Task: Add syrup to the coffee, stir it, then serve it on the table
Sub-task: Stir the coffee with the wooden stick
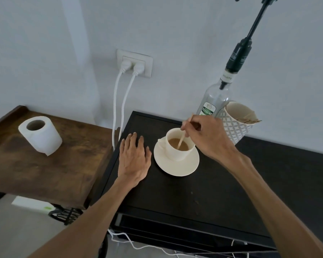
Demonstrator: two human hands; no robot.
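One toilet roll [40,135], standing on end on the brown wooden side table [50,170] at far left. Two white plugs [131,67] in one wall socket [134,62], two white cables [119,105] dropping between the tables.

My left hand [134,161] lies flat, fingers spread apart, palm down on the black table [203,198], holding nothing, just beside the saucer [175,164].

One cream cup [177,146] sits on one cream saucer, near the back left part of the black top. Coffee [178,144] inside is light brown and milky.

One wooden stir stick [183,135], tilted, lower end in the coffee. My right hand [207,136] is pinched shut on its upper part, hovering above the cup's right rim.

One clear syrup bottle [213,101], green label, long black pump top, stands behind my right hand. One patterned white paper cup [235,125] just right of it, with brown sticks inside; count unclear.

Wall [175,30] plain pale grey. More white cables [138,244] trail below the black table's front edge.
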